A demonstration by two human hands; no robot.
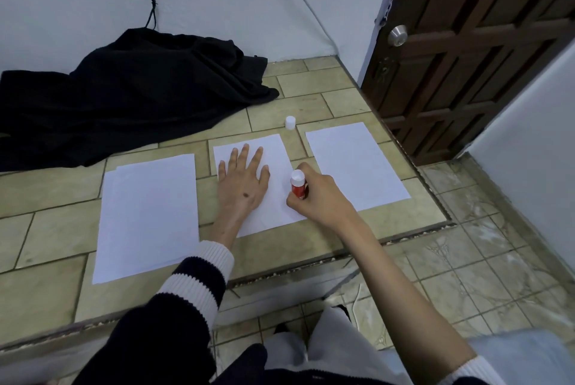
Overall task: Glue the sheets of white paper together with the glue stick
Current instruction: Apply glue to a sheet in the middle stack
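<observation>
Nearest the camera, a striped black-and-white sleeve (193,285) covered the left forearm, while the right forearm was bare. The left hand (242,180) lay flat and released, fingers spread straight, pressing on the middle sheet (273,198) of white paper. Just right of it, the right hand (320,198) was curled around the red glue stick (298,186), gripping the tube with its white end up; whether the lower end touched the paper could not be told. That hand sat over the right edge of the middle sheet. To the left of the left hand lay a larger-looking left sheet (149,216), apart from the middle one; it seemed to have a second sheet's edge showing at its top corner. To the right of the right hand lay the right sheet (354,163). All rested on a raised tiled ledge (46,229). Beyond the hands, a small white cap (290,122) stood on the tiles between the middle and right sheets' far corners. Farther back and left of the hands, a black cloth (124,95) was heaped against the wall.
</observation>
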